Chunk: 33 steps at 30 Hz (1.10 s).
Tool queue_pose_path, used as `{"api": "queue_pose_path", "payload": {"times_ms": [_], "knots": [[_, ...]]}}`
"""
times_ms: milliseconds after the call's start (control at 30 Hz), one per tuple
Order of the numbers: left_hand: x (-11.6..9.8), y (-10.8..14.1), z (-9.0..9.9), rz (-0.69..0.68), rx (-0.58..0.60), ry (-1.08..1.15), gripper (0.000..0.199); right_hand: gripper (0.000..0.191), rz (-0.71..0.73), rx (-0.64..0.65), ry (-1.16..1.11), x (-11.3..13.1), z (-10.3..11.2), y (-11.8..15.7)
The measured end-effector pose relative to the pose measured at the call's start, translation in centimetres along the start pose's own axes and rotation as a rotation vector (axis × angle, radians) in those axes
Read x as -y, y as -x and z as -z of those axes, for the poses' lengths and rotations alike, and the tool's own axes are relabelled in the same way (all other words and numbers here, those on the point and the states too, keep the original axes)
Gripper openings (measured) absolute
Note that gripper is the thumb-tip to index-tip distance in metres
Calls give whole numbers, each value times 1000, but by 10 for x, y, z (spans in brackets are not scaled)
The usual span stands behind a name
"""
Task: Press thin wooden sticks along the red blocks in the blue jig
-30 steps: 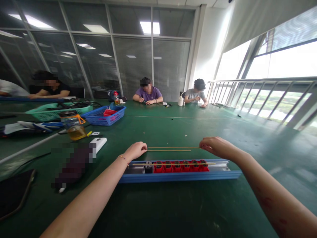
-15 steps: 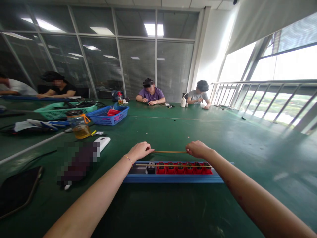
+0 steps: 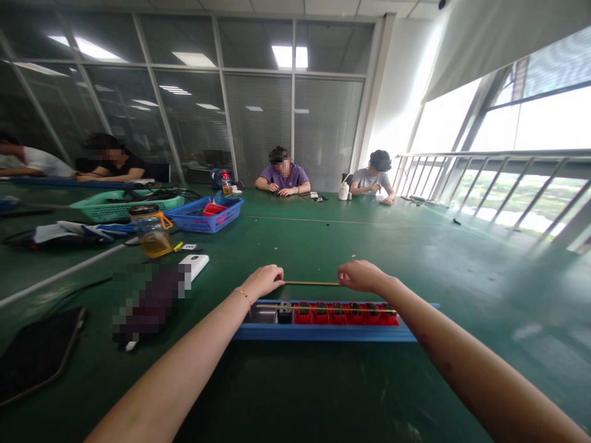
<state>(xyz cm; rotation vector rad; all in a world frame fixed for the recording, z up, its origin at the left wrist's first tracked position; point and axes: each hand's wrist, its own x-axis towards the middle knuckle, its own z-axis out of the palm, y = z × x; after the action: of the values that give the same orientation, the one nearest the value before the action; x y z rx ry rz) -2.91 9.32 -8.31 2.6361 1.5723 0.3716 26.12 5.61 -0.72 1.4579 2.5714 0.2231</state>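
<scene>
Left hand point(image 3: 264, 281): pinching wooden sticks point(image 3: 311, 283)
Right hand point(image 3: 362, 275): curled at opposite end, now closer in; grip hidden, cannot tell
Position: beyond blue channel tray point(image 3: 323, 334), now one line, seemingly evened

Has both hands and forearms bare. Wears a thin bracelet point(image 3: 242, 295) round the left wrist, just behind the left hand point(image 3: 265, 281). Looks like a fine strand in a reddish-gold tone, dotted with tiny bead-like specks, some darker, too small to make out one by one. Curves at a slant across the top of the wrist. Broadens from that slim wrist along the left forearm point(image 3: 180, 363) to the lower edge of view. Widens likewise from the right hand point(image 3: 362, 276) along the right forearm point(image 3: 475, 363). Bears a couple of small, blurred blotches point(image 3: 447, 367) there.
</scene>
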Motion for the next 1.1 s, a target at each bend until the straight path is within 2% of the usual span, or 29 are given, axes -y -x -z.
{"api": "queue_pose_path", "payload": {"times_ms": [200,333,567,733,833,933,1033,1100], "knots": [[-2,-1,-2,22,11,4,19,24,190,-11,-274,-3,29,63],[-5,-1,-2,28,17,10,18,24,224,-69,-198,13,29,82],[-10,-2,1,40,20,5,19,23,193,-108,-62,35,16,72],[-9,-1,1,47,-6,-36,23,20,180,-172,-67,34,22,72],[-7,0,2,79,-22,-57,25,20,82,-218,-60,19,30,71],[-3,1,2,123,-40,-80,25,20,-28,-216,-16,-7,31,63],[-1,2,3,162,-54,-104,25,21,-111,-108,27,-29,18,49],[0,2,4,175,-56,-113,24,22,-132,-5,62,-35,4,37]]}}
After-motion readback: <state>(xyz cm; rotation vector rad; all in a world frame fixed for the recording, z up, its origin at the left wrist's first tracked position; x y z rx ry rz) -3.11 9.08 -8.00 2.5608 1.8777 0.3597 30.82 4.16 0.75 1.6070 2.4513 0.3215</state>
